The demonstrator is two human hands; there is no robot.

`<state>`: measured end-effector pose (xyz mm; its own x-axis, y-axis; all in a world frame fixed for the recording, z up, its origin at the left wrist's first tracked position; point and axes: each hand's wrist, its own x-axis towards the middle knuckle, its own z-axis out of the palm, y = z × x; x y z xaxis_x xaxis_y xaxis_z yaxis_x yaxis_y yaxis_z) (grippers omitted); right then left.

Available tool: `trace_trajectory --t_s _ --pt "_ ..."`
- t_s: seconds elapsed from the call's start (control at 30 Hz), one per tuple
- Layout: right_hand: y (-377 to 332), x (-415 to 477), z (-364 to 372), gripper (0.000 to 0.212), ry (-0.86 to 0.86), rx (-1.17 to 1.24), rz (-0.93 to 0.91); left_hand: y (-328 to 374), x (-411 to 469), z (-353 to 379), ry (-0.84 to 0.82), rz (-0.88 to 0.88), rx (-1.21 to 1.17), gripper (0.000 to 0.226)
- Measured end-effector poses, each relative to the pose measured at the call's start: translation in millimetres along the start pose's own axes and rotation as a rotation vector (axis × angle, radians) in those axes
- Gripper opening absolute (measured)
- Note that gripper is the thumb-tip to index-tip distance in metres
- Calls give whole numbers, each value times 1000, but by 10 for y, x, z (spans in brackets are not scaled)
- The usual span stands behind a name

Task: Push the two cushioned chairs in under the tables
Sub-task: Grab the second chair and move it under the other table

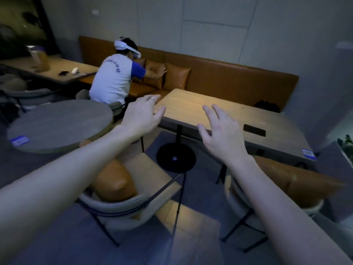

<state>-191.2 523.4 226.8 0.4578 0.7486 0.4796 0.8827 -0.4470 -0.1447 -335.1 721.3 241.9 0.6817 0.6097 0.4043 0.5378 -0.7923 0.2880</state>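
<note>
Two cushioned chairs stand below me. The left chair (122, 209) has a grey curved back, black metal legs and an orange cushion (114, 180) on its seat; it stands clear of the long wooden table (191, 106). The right chair (313, 205) carries an orange cushion (286, 178) and sits partly under that table's near edge. My left hand (143, 113) and my right hand (221, 134) are stretched out above the chairs, fingers spread, touching nothing.
A round grey table (57, 123) stands to the left. The long table's black pedestal base (175, 157) sits between the chairs. A dark phone (254, 130) lies on the long table. A person (114, 79) handles cushions at an orange wall bench (229, 79). A plant (346, 144) is at the right edge.
</note>
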Motion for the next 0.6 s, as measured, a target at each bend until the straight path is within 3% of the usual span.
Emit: trace_trajectory --t_s 0.4,0.6 --pt "-1844 381 956 64 -160 130 84 -2223 -27 -430 -133 -270 -38 52" --pt "-2626 730 1802 66 -214 190 305 -3573 222 -108 -250 -338 -86 57"
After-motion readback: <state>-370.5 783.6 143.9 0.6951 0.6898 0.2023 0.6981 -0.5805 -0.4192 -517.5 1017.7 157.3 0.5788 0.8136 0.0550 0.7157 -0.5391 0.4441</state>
